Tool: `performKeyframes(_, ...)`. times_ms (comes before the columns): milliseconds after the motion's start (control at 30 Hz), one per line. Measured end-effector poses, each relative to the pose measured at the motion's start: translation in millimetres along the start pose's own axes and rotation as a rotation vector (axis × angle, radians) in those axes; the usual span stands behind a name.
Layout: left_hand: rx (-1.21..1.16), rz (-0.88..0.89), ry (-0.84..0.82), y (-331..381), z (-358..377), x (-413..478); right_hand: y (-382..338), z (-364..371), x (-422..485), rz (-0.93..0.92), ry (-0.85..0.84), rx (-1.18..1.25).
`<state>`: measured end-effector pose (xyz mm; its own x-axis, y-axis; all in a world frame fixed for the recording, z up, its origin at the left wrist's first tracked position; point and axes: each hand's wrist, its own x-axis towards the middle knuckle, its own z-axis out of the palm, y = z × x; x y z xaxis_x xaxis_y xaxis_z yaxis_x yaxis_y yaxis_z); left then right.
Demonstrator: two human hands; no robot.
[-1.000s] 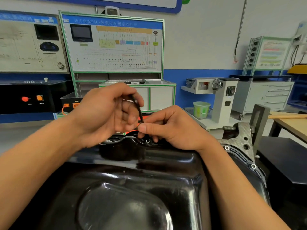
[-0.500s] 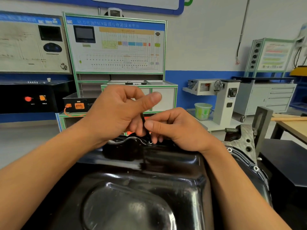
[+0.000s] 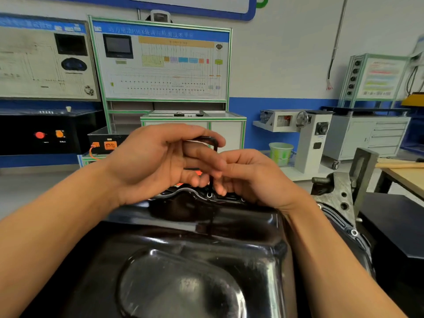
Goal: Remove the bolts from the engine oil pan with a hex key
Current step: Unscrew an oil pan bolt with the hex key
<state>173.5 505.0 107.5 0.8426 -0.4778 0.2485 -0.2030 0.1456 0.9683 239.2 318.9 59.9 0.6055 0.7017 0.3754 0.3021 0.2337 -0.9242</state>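
Flange at the far edge of the glossy black pressed-metal oil pan [image 3: 183,260] is where your slim black L-shaped hex key [image 3: 215,149] stands. Its long arm is upright, with the tip down at a small bright ring [image 3: 209,195] on that flange. Whether that ring is a bolt head or a bare hole, the blur does not let you tell.

Your left hand [image 3: 158,159] has the key's short arm, which runs level at the top; the thumb lies over it and the fingers curl beneath. Your right hand [image 3: 254,180] pinches the long arm low down, fingertips together just above the flange.

The pan fills the near part of the view, and your forearms pass over its left and right edges. Along its right edge sits a grey machined engine block [image 3: 339,196], with a second bright ring [image 3: 354,232] on the flange there.

Well beyond stand a green-framed wiring training panel [image 3: 160,63], a pale green plastic bucket [image 3: 281,152] beside a white machine stand [image 3: 309,143], and a light wooden table [image 3: 406,177] at the right.
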Motion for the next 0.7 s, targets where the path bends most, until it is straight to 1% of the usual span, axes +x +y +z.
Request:
performKeyframes(133, -0.005, 0.041, -0.012, -2.8, 0.0, 0.6, -1.3, -0.4, -4.0, -0.058, 0.011, -0.135)
performKeyframes(200, 0.056, 0.059, 0.0, -4.0, 0.6, 1.2, -1.8, 0.8, -4.7, -0.09, 0.034, -0.201)
performKeyframes(300, 0.178, 0.098, 0.039, -5.3, 1.4, 1.7, -3.5, 3.7, -4.7, -0.102, 0.04, -0.216)
performKeyframes(367, 0.271, 0.131, 0.113, -5.7, 2.3, 2.5, -2.4, 3.5, -4.3, -0.089, 0.053, -0.226)
performKeyframes(467, 0.365, 0.175, 0.293, -7.0, 4.8, 5.2, 0.2, 1.3, -2.6, -0.031, 0.088, -0.25)
performKeyframes(600, 0.341, 0.2, 0.433, -7.6, 7.7, 8.9, 0.8, 0.0, -1.9, 0.01, 0.067, -0.288)
performKeyframes(667, 0.294, 0.163, 0.473, -7.6, 6.0, 9.7, 1.2, -0.1, -1.8, 0.014, 0.063, -0.288)
performKeyframes(700, 0.25, 0.133, 0.466, -7.1, 5.1, 9.1, 1.8, -0.6, -1.7, 0.017, 0.065, -0.287)
